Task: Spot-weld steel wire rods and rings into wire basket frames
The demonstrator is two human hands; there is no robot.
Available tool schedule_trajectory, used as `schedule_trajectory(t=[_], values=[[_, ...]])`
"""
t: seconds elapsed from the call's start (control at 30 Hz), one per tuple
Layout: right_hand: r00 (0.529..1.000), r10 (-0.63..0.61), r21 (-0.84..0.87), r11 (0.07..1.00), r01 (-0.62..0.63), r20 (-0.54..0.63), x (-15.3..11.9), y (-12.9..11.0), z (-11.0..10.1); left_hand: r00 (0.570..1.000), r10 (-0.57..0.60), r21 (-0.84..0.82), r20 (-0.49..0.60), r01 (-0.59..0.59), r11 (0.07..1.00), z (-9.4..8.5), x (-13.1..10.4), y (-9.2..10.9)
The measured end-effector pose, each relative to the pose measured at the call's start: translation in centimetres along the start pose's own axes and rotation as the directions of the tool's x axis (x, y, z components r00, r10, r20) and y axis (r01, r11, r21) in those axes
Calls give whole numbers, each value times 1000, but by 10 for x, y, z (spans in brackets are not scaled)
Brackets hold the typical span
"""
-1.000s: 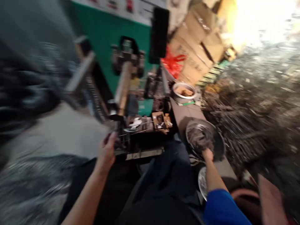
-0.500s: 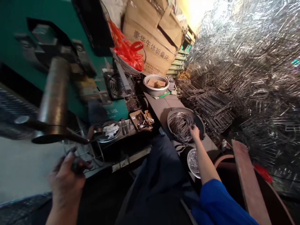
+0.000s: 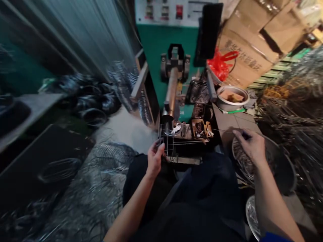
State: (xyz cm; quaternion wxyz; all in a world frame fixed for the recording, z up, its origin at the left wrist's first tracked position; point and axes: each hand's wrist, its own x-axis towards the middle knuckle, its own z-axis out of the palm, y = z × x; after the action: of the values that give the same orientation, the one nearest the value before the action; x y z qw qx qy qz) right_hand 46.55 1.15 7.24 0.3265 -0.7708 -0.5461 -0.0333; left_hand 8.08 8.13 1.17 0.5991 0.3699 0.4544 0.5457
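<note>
My left hand (image 3: 154,160) is closed around the near edge of a wire frame (image 3: 173,144), whose thin bars stand below the machine's metal arm. My fingers partly cover the spot where they grip. On the right, my right hand (image 3: 251,148) pinches a thin metal wire (image 3: 222,130) that points left toward the machine. Below that hand sits a round pan (image 3: 285,168) with a coil of bent wire pieces (image 3: 239,156) in it. Ahead stands the green machine (image 3: 151,43), with a cylindrical metal arm (image 3: 172,89) reaching out toward me.
A bowl of small metal pieces (image 3: 252,211) stands by my right forearm. A small box of parts (image 3: 198,129) sits under the machine. Beyond are a metal basin (image 3: 230,104), a red plastic bag (image 3: 219,65) and a cardboard box (image 3: 242,43). Wire rings (image 3: 113,154) lie at left.
My view has swung left. My right hand has lifted from the wire pile in the pan and now has a thin wire. My left hand stays low by the wire frame.
</note>
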Motion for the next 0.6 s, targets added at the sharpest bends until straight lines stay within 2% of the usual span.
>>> schedule_trajectory(t=[0.03, 0.1, 0.17, 0.23, 0.3, 0.4, 0.6], values=[[1000, -20, 174, 985, 15, 24, 4, -26, 12, 1000, 1, -8, -3, -1, 1000, -3, -2, -1], [995, -25, 455, 890, -20, 93, 6, -74, 38, 1000, -2, -24, -11, 2, 1000, -7, -7, -1], [981, -42, 611, 787, -85, 189, 2, -110, 66, 1000, -7, -43, -25, 6, 999, -11, -11, 0], [958, -69, 680, 718, -146, 278, -4, -132, 92, 999, -12, -58, -43, 10, 998, -15, -13, 1], [944, -88, 710, 681, -176, 319, -9, -143, 112, 998, -23, -72, -62, 18, 997, -18, -14, 3], [932, -116, 720, 669, -182, 343, -11, -149, 129, 997, -31, -94, -69, 25, 995, -21, -11, 3], [910, -139, 676, 714, -182, 391, 0, -146, 134, 998, -37, -142, -43, 30, 989, -16, -6, -3]])
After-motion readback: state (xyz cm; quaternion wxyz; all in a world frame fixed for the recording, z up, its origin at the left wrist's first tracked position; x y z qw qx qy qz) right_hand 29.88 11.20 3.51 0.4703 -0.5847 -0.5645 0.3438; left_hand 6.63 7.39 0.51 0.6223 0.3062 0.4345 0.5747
